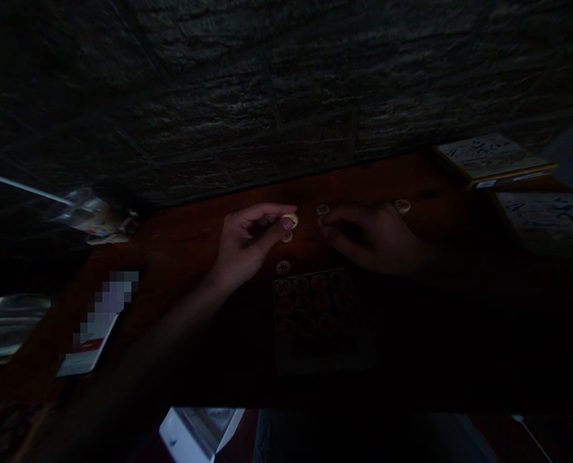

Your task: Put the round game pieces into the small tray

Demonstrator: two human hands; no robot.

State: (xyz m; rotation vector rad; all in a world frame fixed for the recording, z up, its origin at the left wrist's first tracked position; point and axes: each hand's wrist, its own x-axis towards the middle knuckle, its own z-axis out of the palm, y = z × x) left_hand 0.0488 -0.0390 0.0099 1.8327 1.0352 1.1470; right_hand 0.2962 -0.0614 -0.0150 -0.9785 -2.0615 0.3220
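Between the thumb and forefinger of my left hand (247, 238) is a round xiangqi piece (291, 220). Another xiangqi piece (287, 236) lies just under it, partly covered by my thumb. My right hand (370, 233) has its fingertips closed on the edge of a xiangqi piece (321, 220), mostly hidden by them. Just beyond those fingertips lies a piece with a red mark (323, 209). One more piece (402, 206) sits past the right knuckles. Nearer me, a dark-marked piece (283, 267) lies beside an open box (275, 350) holding rows of pieces.
A stone-textured wall (286, 96) borders the wooden table (194, 222) at the back. At left are a plastic cup with a straw (93, 215) and a phone (98, 325). Patterned boxes (493, 156) stand at right. An opened white box (202, 427) is below the front edge.
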